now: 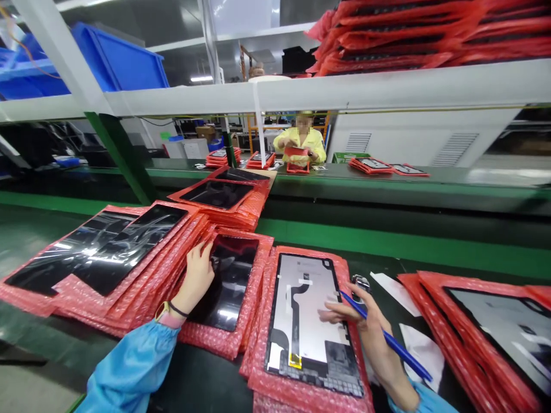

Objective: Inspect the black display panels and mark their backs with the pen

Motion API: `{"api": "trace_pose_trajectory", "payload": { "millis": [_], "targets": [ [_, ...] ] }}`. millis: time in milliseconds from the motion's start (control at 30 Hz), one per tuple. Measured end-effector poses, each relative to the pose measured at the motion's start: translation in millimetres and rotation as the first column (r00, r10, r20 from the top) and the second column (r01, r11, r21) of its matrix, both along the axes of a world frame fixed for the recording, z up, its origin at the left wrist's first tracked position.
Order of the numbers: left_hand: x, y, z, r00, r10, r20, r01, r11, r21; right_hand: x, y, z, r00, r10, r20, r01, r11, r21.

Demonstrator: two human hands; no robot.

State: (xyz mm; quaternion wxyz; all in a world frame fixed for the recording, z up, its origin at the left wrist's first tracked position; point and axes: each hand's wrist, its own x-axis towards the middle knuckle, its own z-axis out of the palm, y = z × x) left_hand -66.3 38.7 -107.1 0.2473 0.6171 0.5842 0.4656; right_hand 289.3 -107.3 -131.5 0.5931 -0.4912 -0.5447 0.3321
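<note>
My left hand (198,278) rests at the left edge of a dark glossy display panel (236,281), its fingers bent and slightly apart. That panel lies on red bubble-wrap bags (215,341). My right hand (372,338) holds a slim blue pen-like tool (407,358) slanting between thumb and fingers, with its narrow end toward the upper left. Those fingers reach over the right side of another display panel (310,310), which lies back side up, showing a silvery back, a black flex cable and a yellow tape piece (295,360).
Stacked red bags with black panels (124,246) stand at left, another stack (219,198) behind. More bagged panels (495,338) lie at right beside white paper scraps (419,350). A shelf beam (301,94) crosses overhead. A person in yellow (303,143) works opposite.
</note>
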Motion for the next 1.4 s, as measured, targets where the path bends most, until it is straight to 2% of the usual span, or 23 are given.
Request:
{"api": "trace_pose_trajectory", "payload": {
  "millis": [67, 100, 167, 267, 333, 400, 567, 700, 800, 933, 1033, 1100, 1233, 1400],
  "targets": [
    [19.8, -5.9, 5.9, 0.997, -0.079, 0.025, 0.080, 0.997, -0.025, -6.6, -1.4, 8.2, 0.979, 0.093, -0.182, -0.102, 0.994, -0.035],
    [30.7, -10.5, 9.1, 0.990, -0.135, 0.049, 0.138, 0.988, -0.062, -9.4, -2.2, 12.3, 0.970, 0.099, -0.223, -0.116, 0.991, -0.064],
    [52.5, -21.9, 14.6, 0.955, -0.267, 0.126, 0.286, 0.943, -0.168, -13.8, -4.0, 19.1, 0.983, 0.038, -0.182, -0.065, 0.988, -0.143],
    [79.1, -38.7, 18.7, 0.863, -0.407, 0.298, 0.494, 0.803, -0.333, -17.8, -7.4, 22.4, 0.999, -0.039, 0.022, 0.043, 0.976, -0.211],
    [89.7, -45.2, 18.6, 0.824, -0.403, 0.398, 0.552, 0.730, -0.404, -19.4, -9.2, 20.6, 0.980, -0.071, 0.188, 0.108, 0.975, -0.193],
    [94.8, -47.2, 18.1, 0.808, -0.359, 0.467, 0.568, 0.685, -0.455, -20.3, -10.1, 17.7, 0.953, -0.092, 0.290, 0.144, 0.976, -0.166],
    [96.8, -43.5, 23.5, 0.756, -0.256, 0.603, 0.619, 0.579, -0.531, -22.0, -9.7, 15.8, 0.932, -0.117, 0.342, 0.181, 0.970, -0.160],
    [99.0, -39.9, 27.9, 0.732, -0.193, 0.653, 0.638, 0.530, -0.559, -23.6, -9.2, 18.3, 0.932, -0.138, 0.335, 0.203, 0.965, -0.168],
    [100.8, -35.3, 25.6, 0.736, -0.178, 0.653, 0.634, 0.518, -0.574, -23.1, -8.9, 18.6, 0.947, -0.153, 0.284, 0.212, 0.959, -0.190],
    [103.5, -26.3, 23.6, 0.747, -0.235, 0.622, 0.643, 0.497, -0.583, -19.1, -7.4, 17.1, 0.977, -0.142, 0.159, 0.176, 0.956, -0.234],
    [112.0, -24.7, 29.5, 0.743, -0.288, 0.604, 0.657, 0.486, -0.577, -17.1, -5.8, 16.0, 0.996, -0.087, 0.036, 0.094, 0.958, -0.269],
    [122.8, -29.4, 35.0, 0.715, -0.316, 0.624, 0.686, 0.492, -0.537, -17.6, -4.8, 15.4, 0.998, -0.058, -0.035, 0.045, 0.958, -0.283],
    [146.6, -46.3, 38.3, 0.658, -0.310, 0.687, 0.714, 0.547, -0.437, -17.8, -3.8, 14.5, 0.992, -0.051, -0.112, 0.018, 0.960, -0.279],
    [155.6, -54.1, 38.4, 0.670, -0.277, 0.689, 0.643, 0.679, -0.354, -5.1, -7.9, 25.5, 0.981, -0.083, -0.176, 0.045, 0.977, -0.207]
  ]
}}
